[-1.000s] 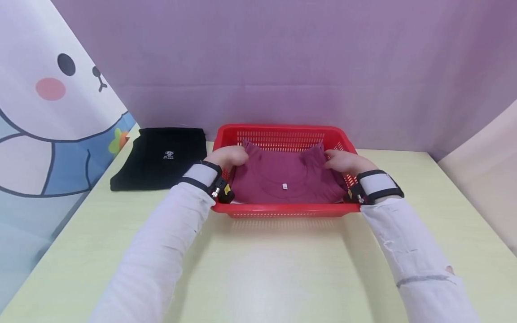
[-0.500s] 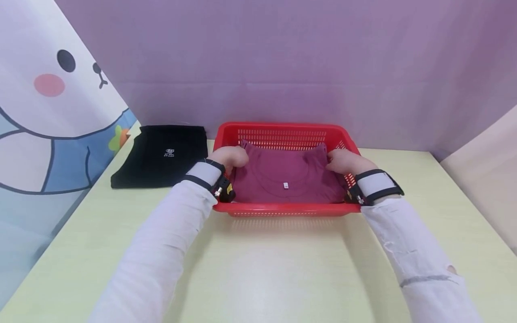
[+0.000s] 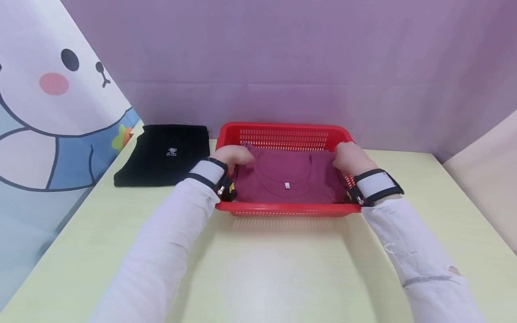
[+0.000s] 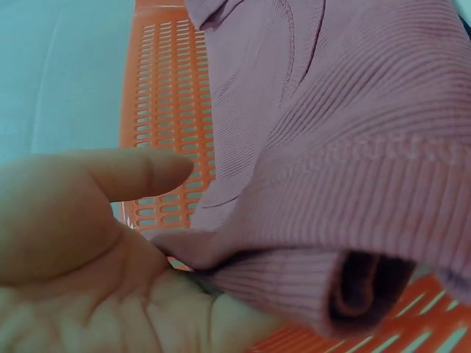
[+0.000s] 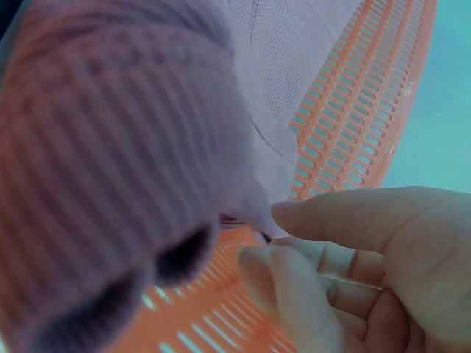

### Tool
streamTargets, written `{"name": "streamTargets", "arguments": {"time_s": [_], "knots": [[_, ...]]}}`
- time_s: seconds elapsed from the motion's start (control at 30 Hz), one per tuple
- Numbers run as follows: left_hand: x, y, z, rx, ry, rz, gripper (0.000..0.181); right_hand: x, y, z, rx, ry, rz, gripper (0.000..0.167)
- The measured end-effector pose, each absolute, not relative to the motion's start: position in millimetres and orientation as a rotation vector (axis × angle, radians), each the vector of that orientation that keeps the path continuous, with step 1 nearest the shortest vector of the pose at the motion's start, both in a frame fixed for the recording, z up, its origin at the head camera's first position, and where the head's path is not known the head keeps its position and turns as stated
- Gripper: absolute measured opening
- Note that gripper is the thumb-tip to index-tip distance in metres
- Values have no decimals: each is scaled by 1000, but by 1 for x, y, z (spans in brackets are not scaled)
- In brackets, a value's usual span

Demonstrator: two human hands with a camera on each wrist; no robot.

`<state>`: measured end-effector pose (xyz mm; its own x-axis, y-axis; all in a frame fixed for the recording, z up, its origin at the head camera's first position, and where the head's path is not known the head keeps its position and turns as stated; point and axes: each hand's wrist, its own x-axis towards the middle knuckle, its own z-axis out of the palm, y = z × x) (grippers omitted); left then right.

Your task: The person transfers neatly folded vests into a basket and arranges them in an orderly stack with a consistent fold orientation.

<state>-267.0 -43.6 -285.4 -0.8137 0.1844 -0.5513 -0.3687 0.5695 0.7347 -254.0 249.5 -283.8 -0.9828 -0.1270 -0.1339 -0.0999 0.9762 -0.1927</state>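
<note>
A folded maroon shirt (image 3: 288, 172) with ribbed edges and a small white label lies in the red basket (image 3: 288, 209). At its left end is my left hand (image 3: 236, 155); in the left wrist view the left hand (image 4: 96, 243) has its thumb straight and apart, with the fingers reaching under the shirt's ribbed edge, their tips hidden. My right hand (image 3: 351, 158) is by the basket's right end. Seen from the right wrist, the right hand (image 5: 353, 272) has loosely bent fingers beside the shirt (image 5: 125, 147), with nothing between thumb and fingers.
A black folded garment (image 3: 161, 157) with a small white print lies on the pale table (image 3: 274, 264), left of the basket. A purple cloth backdrop (image 3: 291, 54) hangs close behind. A cartoon-printed cloth (image 3: 36, 134) covers the left side.
My right hand has come away from the shirt's upper right corner, moving slightly right. That corner has dropped flat. The left hand stays nearly in place, its thumb now lifted off the cloth.
</note>
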Motion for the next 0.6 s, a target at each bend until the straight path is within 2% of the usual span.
{"name": "streamTargets", "arguments": {"time_s": [0.6], "knots": [[-267, -46, -280, -26, 2259, 1282, 40, -255, 246, -279, -174, 2853, -444, 23]]}}
